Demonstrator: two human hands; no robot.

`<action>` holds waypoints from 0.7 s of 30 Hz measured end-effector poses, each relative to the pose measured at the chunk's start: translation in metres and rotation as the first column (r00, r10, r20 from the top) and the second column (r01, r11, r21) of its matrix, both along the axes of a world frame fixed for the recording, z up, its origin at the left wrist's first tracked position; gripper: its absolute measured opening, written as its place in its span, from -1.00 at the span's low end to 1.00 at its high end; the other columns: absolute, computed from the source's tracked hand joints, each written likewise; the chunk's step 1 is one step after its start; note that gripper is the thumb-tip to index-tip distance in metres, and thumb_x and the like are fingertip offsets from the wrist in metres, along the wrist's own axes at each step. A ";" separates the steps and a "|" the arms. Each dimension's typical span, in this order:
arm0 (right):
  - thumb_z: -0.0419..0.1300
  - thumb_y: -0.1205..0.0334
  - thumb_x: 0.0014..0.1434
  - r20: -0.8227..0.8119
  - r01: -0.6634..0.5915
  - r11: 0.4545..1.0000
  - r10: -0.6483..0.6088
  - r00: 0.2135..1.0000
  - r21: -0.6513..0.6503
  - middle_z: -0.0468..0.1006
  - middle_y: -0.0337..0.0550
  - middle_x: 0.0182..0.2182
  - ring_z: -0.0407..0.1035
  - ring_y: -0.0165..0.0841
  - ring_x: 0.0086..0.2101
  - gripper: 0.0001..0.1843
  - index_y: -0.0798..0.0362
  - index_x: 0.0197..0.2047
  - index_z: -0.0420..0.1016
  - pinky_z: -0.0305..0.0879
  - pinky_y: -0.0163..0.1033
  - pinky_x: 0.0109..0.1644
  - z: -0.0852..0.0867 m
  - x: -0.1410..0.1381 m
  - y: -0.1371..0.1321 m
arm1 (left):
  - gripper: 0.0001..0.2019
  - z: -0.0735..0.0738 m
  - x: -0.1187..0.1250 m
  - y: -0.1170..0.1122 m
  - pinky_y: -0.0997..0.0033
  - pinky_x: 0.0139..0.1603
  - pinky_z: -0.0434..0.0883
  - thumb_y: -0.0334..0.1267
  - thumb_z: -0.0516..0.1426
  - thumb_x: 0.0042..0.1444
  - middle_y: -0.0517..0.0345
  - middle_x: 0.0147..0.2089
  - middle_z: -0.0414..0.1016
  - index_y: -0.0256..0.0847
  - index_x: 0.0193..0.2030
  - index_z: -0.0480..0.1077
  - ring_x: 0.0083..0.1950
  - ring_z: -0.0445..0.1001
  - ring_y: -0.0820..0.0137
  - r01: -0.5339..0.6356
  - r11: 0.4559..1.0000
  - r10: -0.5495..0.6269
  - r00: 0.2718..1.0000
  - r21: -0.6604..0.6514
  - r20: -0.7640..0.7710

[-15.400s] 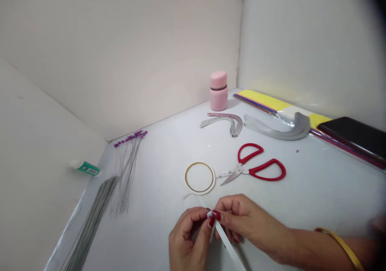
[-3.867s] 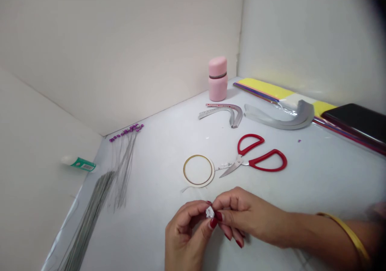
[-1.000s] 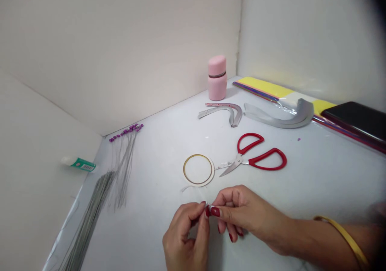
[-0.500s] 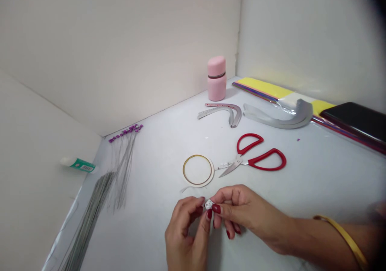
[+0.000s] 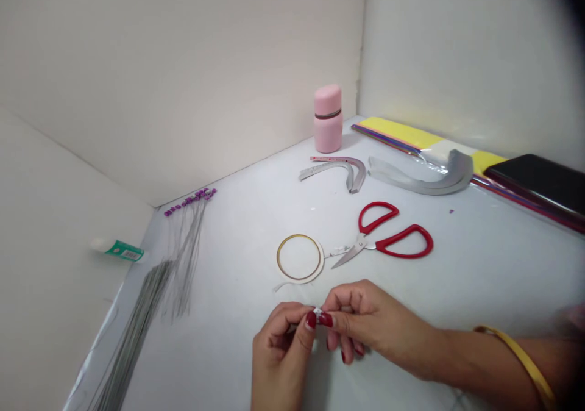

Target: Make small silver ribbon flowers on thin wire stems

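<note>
My left hand (image 5: 281, 353) and my right hand (image 5: 365, 325) meet low in the middle of the view, above the white tabletop. Both pinch one tiny folded piece of white paper strip (image 5: 317, 311) between thumbs and fingertips. Only a small bit of the piece shows between the red-painted nails. A yellow bangle (image 5: 516, 356) circles my right wrist. Just beyond the hands lie a thin tape ring (image 5: 300, 258) and red-handled scissors (image 5: 388, 245), shut.
A pink jar (image 5: 328, 118) stands in the far corner. Curved strip bundles (image 5: 340, 170) and grey strips (image 5: 429, 176) lie near coloured paper sheets (image 5: 402, 136) and a black phone (image 5: 539, 185). Thin wires (image 5: 146, 301) with purple beads (image 5: 189, 200) and a glue tube (image 5: 119, 249) lie left.
The long strip seen at first has become a small folded piece. Over the last second the fingers turned and pressed it; the hands stayed in place.
</note>
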State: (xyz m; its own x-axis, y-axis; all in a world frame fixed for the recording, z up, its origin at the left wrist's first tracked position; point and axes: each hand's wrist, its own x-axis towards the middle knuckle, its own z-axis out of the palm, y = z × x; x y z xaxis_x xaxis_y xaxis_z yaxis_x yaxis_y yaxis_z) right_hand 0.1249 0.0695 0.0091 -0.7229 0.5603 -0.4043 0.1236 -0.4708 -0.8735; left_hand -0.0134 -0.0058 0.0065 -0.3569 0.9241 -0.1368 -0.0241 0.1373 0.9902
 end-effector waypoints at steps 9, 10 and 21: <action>0.21 0.00 0.00 -0.133 -0.155 0.978 0.137 0.982 -0.141 0.43 -0.28 -0.63 0.23 -0.60 -0.70 -0.64 0.17 -0.49 0.35 -0.04 -0.49 -0.65 0.003 0.002 0.003 | -0.87 -0.002 -0.005 0.003 0.62 -0.49 0.29 -0.24 0.28 -0.12 0.17 -0.52 0.46 -0.27 -0.48 0.53 -0.54 0.39 0.57 0.172 0.978 -0.060 0.779 -0.121 0.624; 0.21 0.00 0.00 -0.133 -0.159 0.977 0.140 0.981 -0.145 0.43 -0.28 -0.64 0.23 -0.61 -0.70 -0.65 0.17 -0.48 0.35 -0.05 -0.50 -0.65 0.003 0.002 0.002 | -0.88 -0.003 -0.005 0.003 0.63 -0.49 0.29 -0.25 0.28 -0.11 0.17 -0.53 0.46 -0.28 -0.47 0.52 -0.54 0.39 0.58 0.180 0.977 -0.062 0.760 -0.116 0.647; 0.19 0.09 0.04 -0.043 -0.026 0.999 0.025 0.999 -0.028 0.45 -0.26 -0.61 0.25 -0.58 -0.66 -0.73 0.17 -0.45 0.38 -0.01 -0.48 -0.61 -0.001 0.001 0.001 | -0.85 -0.005 -0.002 0.002 0.51 -0.33 0.32 -0.19 0.25 -0.08 0.14 -0.45 0.45 -0.22 -0.41 0.54 -0.39 0.40 0.44 0.057 0.998 -0.048 0.976 -0.039 0.214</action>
